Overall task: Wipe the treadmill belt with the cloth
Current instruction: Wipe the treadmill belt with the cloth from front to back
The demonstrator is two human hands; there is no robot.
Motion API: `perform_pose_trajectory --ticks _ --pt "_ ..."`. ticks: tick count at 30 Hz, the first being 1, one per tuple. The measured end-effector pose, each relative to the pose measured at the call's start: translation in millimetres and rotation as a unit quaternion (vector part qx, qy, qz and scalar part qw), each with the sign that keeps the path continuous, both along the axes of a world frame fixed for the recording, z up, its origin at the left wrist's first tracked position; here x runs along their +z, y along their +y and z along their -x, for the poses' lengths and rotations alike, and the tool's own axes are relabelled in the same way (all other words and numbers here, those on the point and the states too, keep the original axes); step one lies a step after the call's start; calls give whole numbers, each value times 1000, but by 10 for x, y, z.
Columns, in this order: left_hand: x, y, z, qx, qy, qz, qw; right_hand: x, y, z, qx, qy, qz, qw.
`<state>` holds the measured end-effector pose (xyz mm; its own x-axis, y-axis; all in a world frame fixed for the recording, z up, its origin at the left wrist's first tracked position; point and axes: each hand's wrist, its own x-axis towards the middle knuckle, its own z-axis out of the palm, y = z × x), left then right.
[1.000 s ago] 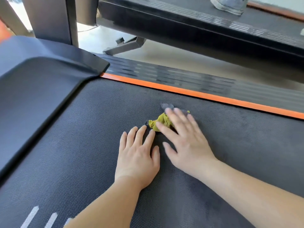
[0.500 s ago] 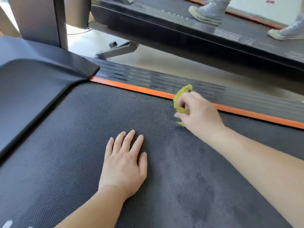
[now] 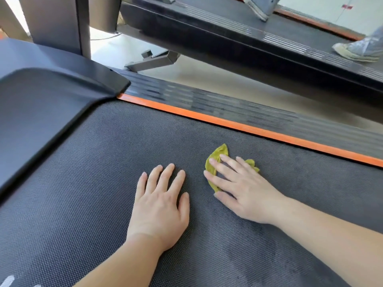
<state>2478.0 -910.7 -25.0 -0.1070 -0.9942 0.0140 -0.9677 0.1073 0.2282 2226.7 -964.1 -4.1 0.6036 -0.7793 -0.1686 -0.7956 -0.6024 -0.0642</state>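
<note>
Crumpled yellow-green cloth [image 3: 219,151] under flat right hand [image 3: 244,191]; left hand [image 3: 160,206] flat on belt [image 3: 83,183].

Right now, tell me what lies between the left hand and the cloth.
Nothing but bare belt: in the head view a narrow strip of it separates the left hand from the cloth.

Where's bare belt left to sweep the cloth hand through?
Open belt between the left hand and the black cover; also the strip between the cloth and the orange stripe, and right of the right hand. Crowded: the narrow gap between the two hands.
</note>
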Motion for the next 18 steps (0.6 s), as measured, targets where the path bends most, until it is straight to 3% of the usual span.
perform_pose_trajectory --ticks 4,8,12,14,16,18 --pt "-6 -14 4 -4 -2 4 1000 -32 -257 26 -81 -84 32 993" --pt "-1 -6 -2 -2 -1 5 1000 184 -312 -91 -225 -263 26 938" --pt "5 -6 -1 -3 -2 6 1000 324 -281 -66 -283 -248 154 913" --pt "4 -3 0 -3 -3 4 1000 333 -231 -92 -206 -240 204 927" --pt "6 -2 -1 -1 -4 3 1000 369 -175 -199 -172 -229 139 948" --pt "8 -5 5 -1 -4 3 1000 402 -174 -340 -233 -184 27 954"
